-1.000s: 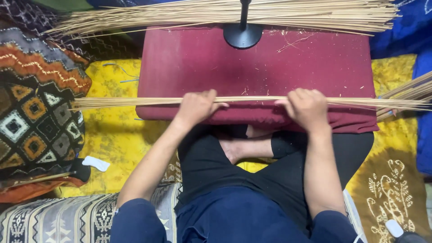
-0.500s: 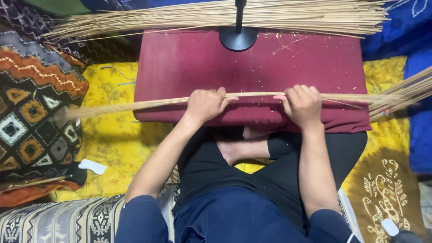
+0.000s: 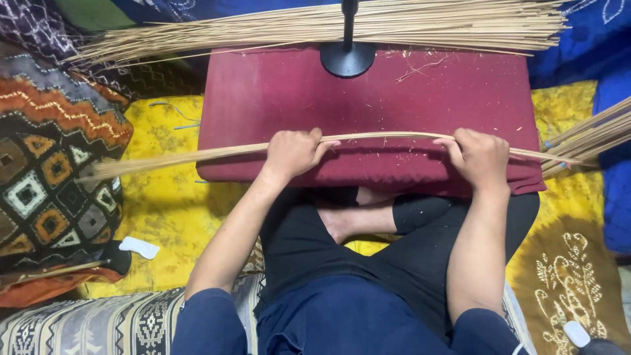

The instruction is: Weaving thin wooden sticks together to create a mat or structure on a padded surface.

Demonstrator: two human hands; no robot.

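Observation:
A thin bundle of long pale cane strips (image 3: 381, 137) runs across the maroon cushion (image 3: 368, 98) in front of me, bowed upward in the middle. My left hand (image 3: 292, 152) grips the bundle left of centre. My right hand (image 3: 480, 156) grips it near the cushion's right end. The bundle's left end (image 3: 151, 161) droops and is blurred over the yellow cloth.
A big heap of the same strips (image 3: 342, 25) lies along the cushion's far edge, behind a black round stand base (image 3: 347, 59). More strips (image 3: 585, 138) lie at right. A patterned pillow (image 3: 52, 177) sits at left, a yellow cloth (image 3: 158, 217) under my crossed legs.
The bundle was straight and level a second ago. Both hands have moved up the cushion and bent it into an arch, and its left end has swung down.

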